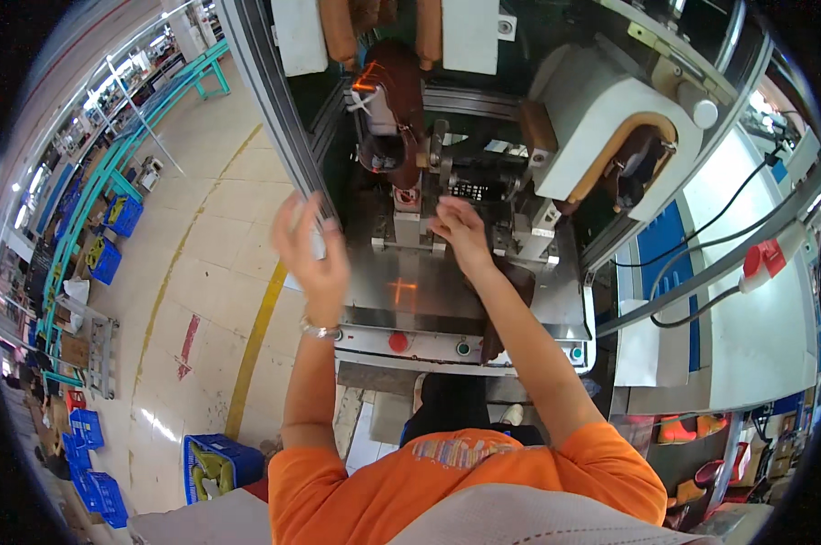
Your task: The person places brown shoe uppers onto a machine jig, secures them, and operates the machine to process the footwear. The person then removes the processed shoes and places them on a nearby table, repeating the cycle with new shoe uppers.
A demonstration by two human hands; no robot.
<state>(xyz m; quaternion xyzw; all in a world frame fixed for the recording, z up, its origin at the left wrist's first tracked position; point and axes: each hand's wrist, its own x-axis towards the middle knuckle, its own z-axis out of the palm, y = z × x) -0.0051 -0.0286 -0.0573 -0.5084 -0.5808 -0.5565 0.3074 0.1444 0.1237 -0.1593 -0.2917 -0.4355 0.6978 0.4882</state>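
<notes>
Red button [398,342] on machine [438,346] front. Left hand [312,252] loosely spread, nothing visible in it. Right hand [460,232] half-curled near metal post [408,229]; can't tell if gripping anything. Brown shoe [403,91] beyond, mounted near tan pads [429,34].

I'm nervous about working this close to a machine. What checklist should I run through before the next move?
1. Bare left hand away from the brown leather boot: ok, there is a gap between them.
2. Bare right hand empty: cannot tell, it is half curled.
3. Boot firmly seated: cannot tell from this view.
4. Round red button untouched: ok, neither hand is on it.
5. Silver-coloured wristband removed: not ok, it is worn below the left hand.
</notes>
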